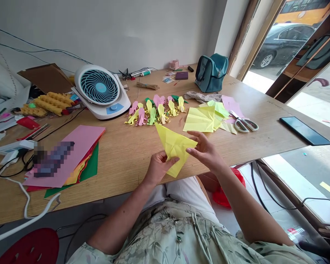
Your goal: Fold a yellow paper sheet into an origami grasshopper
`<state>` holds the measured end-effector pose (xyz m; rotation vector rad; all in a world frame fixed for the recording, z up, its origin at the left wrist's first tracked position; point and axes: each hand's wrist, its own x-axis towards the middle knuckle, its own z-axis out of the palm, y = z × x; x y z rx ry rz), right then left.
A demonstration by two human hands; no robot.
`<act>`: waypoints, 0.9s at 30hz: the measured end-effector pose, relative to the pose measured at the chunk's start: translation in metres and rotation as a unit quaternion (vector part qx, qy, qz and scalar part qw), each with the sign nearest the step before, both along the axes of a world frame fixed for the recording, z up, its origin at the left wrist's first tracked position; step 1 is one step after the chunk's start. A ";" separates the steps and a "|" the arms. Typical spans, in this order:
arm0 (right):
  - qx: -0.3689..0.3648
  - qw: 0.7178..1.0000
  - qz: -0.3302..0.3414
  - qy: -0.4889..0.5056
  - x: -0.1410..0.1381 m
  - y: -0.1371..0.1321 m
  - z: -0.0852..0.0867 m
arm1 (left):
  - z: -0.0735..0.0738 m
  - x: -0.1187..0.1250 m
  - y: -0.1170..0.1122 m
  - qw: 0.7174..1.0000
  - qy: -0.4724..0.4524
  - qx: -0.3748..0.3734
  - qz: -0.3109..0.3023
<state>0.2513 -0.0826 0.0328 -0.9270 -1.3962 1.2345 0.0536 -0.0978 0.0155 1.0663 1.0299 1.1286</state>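
A creased sheet of yellow paper [173,141], partly folded, is held up over the front edge of the table. My left hand [160,167] pinches its lower left side, thumb on top. At its right corner my right hand [205,150] grips the paper between thumb and fingers. Just beyond lies a stack of creased yellow sheets [199,119], with green and pink paper behind it. Scissors [243,123] rest to the right of that stack. A cluster of small folded paper flowers [156,110] in pink, yellow and green sits farther back.
At left, a pile of coloured paper [84,134] bears a blurred-out object. Behind it stands a white fan [100,88]. A teal bag [211,73] is at the back right, a phone or tablet [305,130] near the right edge. Twine [147,86] lies near the wall.
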 end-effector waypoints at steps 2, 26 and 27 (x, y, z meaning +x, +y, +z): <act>-0.049 0.997 0.036 0.043 -0.014 -0.001 0.001 | -0.001 0.005 -0.003 1.000 -0.021 0.000 0.022; -0.081 0.996 0.031 -0.018 -0.041 -0.038 -0.052 | 0.048 -0.049 0.008 0.973 -0.001 0.127 0.194; -0.081 0.996 0.028 -0.010 -0.042 -0.038 -0.051 | 0.048 -0.048 0.006 0.975 -0.017 0.121 0.186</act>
